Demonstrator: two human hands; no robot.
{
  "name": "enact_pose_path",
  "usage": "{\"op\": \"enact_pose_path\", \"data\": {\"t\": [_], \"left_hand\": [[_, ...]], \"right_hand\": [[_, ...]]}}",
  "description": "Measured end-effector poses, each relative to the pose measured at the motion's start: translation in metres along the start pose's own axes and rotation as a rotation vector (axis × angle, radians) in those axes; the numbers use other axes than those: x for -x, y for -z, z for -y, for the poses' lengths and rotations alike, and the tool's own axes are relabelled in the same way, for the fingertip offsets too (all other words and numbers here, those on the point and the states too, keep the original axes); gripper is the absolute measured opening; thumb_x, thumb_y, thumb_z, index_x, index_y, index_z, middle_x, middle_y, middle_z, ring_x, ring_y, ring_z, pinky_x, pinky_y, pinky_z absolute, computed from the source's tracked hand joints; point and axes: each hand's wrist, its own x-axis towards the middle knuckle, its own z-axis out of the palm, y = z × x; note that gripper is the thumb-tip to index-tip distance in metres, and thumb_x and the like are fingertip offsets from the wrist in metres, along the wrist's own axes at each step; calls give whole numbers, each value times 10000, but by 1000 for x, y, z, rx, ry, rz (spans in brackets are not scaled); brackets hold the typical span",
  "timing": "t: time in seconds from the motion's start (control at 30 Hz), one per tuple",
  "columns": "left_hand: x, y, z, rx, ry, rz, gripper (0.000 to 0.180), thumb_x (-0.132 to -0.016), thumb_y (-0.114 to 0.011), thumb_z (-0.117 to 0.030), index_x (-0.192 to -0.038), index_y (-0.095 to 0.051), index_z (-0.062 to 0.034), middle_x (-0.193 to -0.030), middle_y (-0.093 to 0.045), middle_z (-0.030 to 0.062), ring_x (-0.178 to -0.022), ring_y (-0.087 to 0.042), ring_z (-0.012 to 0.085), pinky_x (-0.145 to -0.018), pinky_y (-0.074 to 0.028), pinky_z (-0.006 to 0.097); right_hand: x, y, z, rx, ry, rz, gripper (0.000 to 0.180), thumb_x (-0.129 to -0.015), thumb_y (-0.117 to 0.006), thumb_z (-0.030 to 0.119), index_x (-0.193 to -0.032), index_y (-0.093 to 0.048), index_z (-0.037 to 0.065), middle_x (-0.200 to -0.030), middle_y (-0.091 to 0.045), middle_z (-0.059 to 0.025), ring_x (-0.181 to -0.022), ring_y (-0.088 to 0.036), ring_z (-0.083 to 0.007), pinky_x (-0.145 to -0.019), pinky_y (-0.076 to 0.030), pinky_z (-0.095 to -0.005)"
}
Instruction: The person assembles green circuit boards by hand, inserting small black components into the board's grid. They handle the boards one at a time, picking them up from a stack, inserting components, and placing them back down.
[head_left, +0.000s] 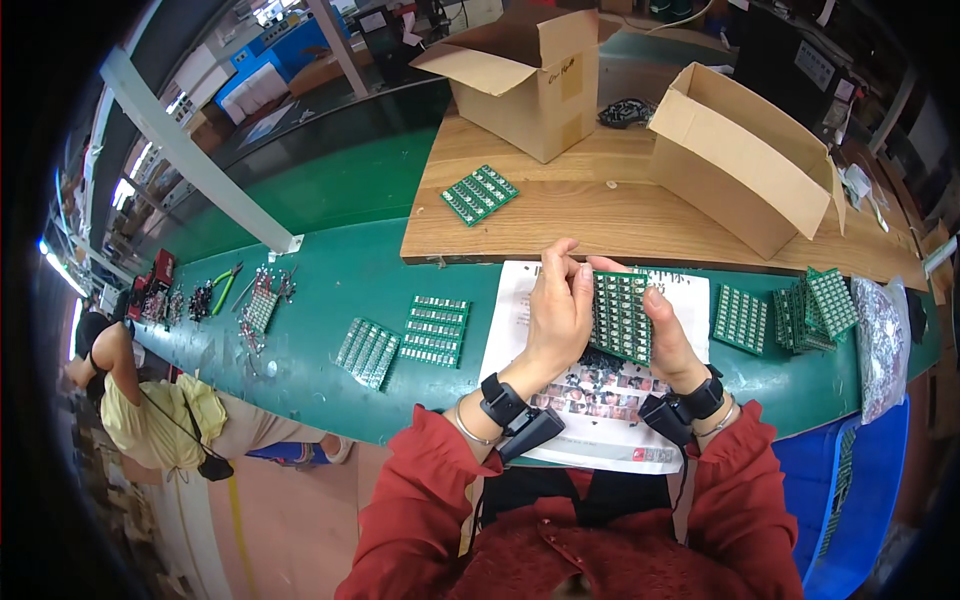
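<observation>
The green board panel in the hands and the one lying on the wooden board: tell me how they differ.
The held panel is gripped upright between the left hand and right hand; the lone panel lies flat and untouched on the wooden board. The held panel looks larger, being closer to the camera. Both are green rectangular grids of small parts.

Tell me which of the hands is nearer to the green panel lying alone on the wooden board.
Left. The left hand is below the panel, slightly to its right. The right hand is farther right and lower, past the held panel.
</observation>
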Motion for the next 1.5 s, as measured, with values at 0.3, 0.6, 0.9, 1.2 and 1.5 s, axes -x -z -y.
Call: {"op": "enact_pose_path", "data": {"t": [0.3,0.6,0.9,1.2,1.5], "left_hand": [[2,-2,6,20,14,3,314,-907,-480,-39,-1207,-424,36,-732,-523,138,-683,-535,287,-659,-434,371],[4,-5,11,-173,-174,72,327,-898,-492,0,-1220,-437,11,-736,-505,92,-644,-506,182,-607,-426,311],[6,-5,8,-67,-33,53,327,-873,-471,34,-1199,-445,14,-729,-498,97,-646,-510,199,-618,-428,321],[7,-2,1,49,39,61,297,-885,-463,10,-1181,-458,-7,-770,-524,139,-708,-553,266,-690,-453,394],[5,-6,7,-186,-166,122,352,-879,-508,18,-1220,-422,12,-696,-503,113,-608,-507,231,-596,-427,333]], "right_hand": [[1,4,2,42,36,-93,674,-893,-466,424,-1394,-321,-5,-1139,-561,-90,-1024,-549,-124,-889,-434,-247],[-2,5,-5,117,80,-129,665,-911,-459,443,-1386,-330,-4,-1117,-549,-65,-1007,-538,-101,-884,-424,-234],[-3,4,-2,66,96,-179,673,-916,-452,459,-1401,-307,16,-1058,-593,-64,-949,-585,-112,-821,-467,-232],[-5,8,-4,114,96,-237,645,-932,-422,445,-1396,-320,8,-1027,-586,-54,-910,-567,-92,-803,-455,-227],[-6,1,-3,155,172,-255,638,-939,-434,439,-1403,-312,20,-1053,-583,-58,-932,-558,-91,-832,-443,-224]]}}
